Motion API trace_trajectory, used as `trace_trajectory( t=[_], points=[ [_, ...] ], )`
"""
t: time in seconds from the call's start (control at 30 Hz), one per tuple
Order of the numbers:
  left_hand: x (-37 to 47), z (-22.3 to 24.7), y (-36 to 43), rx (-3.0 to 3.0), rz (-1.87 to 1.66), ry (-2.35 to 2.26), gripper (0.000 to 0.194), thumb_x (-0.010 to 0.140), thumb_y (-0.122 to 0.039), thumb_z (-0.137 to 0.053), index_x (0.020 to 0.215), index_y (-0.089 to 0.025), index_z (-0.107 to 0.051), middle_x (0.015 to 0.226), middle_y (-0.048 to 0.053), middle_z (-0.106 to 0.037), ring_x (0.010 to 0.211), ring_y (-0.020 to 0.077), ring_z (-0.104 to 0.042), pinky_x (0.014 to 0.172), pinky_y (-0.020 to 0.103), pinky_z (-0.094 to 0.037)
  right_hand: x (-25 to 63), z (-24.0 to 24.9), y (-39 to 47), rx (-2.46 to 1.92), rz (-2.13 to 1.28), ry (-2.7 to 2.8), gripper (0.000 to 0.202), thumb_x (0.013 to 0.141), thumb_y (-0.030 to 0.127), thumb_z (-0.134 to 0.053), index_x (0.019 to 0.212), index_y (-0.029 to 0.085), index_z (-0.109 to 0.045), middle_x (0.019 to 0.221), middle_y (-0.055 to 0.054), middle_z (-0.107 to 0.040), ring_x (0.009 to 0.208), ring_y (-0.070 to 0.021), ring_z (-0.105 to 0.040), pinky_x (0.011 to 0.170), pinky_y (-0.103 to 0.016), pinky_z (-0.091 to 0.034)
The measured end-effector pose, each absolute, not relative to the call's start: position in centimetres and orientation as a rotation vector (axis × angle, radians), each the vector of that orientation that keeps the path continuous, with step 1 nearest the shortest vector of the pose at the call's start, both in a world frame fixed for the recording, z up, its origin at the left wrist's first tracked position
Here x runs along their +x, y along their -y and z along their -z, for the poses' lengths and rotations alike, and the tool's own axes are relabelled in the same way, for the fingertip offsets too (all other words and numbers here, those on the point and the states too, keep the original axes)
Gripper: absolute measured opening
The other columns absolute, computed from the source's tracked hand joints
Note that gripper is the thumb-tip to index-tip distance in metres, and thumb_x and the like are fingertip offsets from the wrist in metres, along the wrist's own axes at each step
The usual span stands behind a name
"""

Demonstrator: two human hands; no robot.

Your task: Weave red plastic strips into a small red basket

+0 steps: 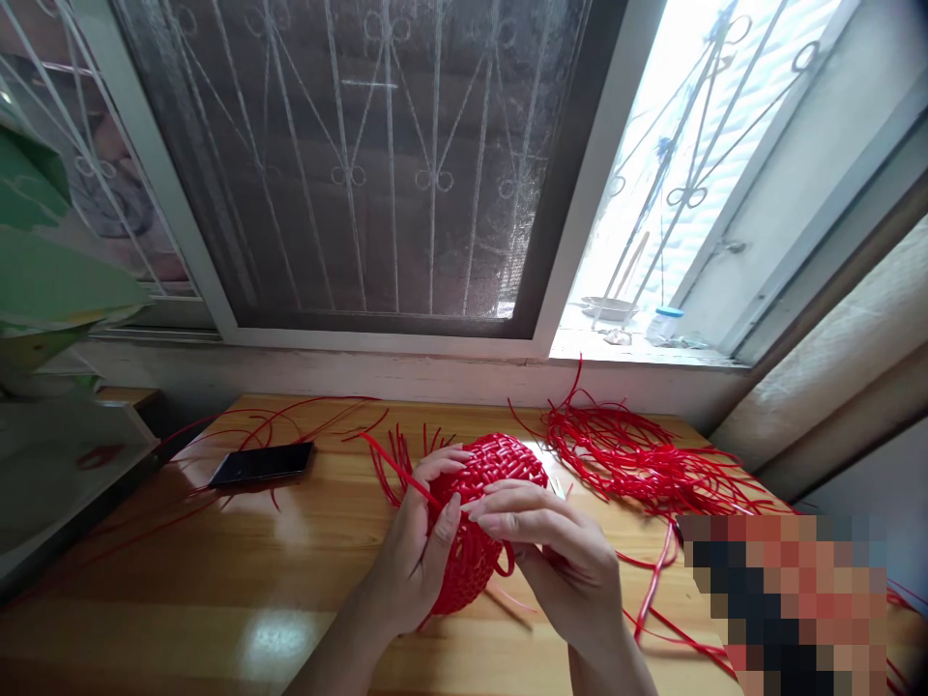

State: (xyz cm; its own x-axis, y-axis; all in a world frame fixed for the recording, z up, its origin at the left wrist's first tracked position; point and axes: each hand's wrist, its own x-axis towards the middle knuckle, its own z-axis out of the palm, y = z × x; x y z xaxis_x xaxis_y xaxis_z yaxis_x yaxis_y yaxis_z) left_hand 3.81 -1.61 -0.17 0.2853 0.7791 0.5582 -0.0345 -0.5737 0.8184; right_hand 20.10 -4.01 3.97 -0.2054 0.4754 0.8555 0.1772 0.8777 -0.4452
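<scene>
One left grip clasped a rounded, knobbly weave of glossy red strips; the right grip touched it, closure unclear.

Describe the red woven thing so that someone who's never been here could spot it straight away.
Start at the window, then look down to the wooden table below it. Near the table's middle, the left hand holds the red woven piece, with the right hand close against it. Unlike the loose red strands heaped to its right, it is plaited into a rounded, bulging shape.
</scene>
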Motion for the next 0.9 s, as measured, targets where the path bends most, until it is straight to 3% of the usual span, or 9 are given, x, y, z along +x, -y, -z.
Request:
trace_trajectory(
  t=[0.1, 0.27, 0.5, 0.73, 0.9],
  points=[
    [3.8, 0.1, 1.6, 1.77, -1.377, -0.681, 0.025, 0.103, -0.028, -0.035, 0.126, -0.03, -0.044, 0.142, 0.006, -0.044, 0.139, 0.0231, -0.036, 0.118, 0.047, -0.028, 20.0, -4.5, 4.2, -0.416, -0.157, 1.91, 0.03, 0.089, 0.001, -0.05, 0.107, 0.017, -0.067, 0.094, -0.008, -0.072, 0.09, -0.0168, -0.068, 0.083, -0.034, -0.058],
    [3.7, 0.1, 1.5, 1.719, -1.403, -0.683, 0.024, 0.102, -0.028, -0.036, 0.124, -0.029, -0.045, 0.142, 0.006, -0.044, 0.139, 0.0225, -0.035, 0.118, 0.046, -0.027, 19.7, -4.7, 4.7, -0.455, 0.017, 2.029, 0.025, 0.086, 0.0, -0.052, 0.101, 0.013, -0.067, 0.095, -0.009, -0.07, 0.095, -0.0186, -0.063, 0.079, -0.033, -0.056],
    [3.6, 0.2, 1.6, 1.668, -1.378, -0.657, 0.025, 0.101, -0.03, -0.04, 0.126, -0.03, -0.045, 0.142, 0.005, -0.045, 0.14, 0.0227, -0.036, 0.119, 0.045, -0.026, 19.7, -4.0, 4.8, -0.523, 0.165, 1.925, 0.03, 0.082, -0.004, -0.051, 0.102, 0.012, -0.067, 0.088, -0.009, -0.067, 0.086, -0.0177, -0.064, 0.075, -0.033, -0.056],
    [3.6, 0.4, 1.4, 1.627, -1.415, -0.648, 0.022, 0.101, -0.027, -0.04, 0.123, -0.029, -0.046, 0.144, 0.005, -0.043, 0.141, 0.0217, -0.034, 0.119, 0.044, -0.024, 19.5, -4.3, 5.1, -0.575, 0.107, 2.021, 0.028, 0.081, 0.0, -0.056, 0.101, 0.017, -0.065, 0.083, -0.007, -0.068, 0.082, -0.0181, -0.065, 0.068, -0.031, -0.057],
    [3.6, 0.2, 1.6, 1.689, -1.363, -0.6, 0.026, 0.102, -0.028, -0.04, 0.127, -0.032, -0.043, 0.141, 0.004, -0.045, 0.142, 0.0225, -0.032, 0.12, 0.048, -0.022, 20.1, -3.8, 5.2, -0.525, -0.002, 1.781, 0.047, 0.076, -0.007, -0.054, 0.11, 0.023, -0.066, 0.086, -0.005, -0.066, 0.081, -0.0173, -0.065, 0.068, -0.032, -0.057]
  ],
)
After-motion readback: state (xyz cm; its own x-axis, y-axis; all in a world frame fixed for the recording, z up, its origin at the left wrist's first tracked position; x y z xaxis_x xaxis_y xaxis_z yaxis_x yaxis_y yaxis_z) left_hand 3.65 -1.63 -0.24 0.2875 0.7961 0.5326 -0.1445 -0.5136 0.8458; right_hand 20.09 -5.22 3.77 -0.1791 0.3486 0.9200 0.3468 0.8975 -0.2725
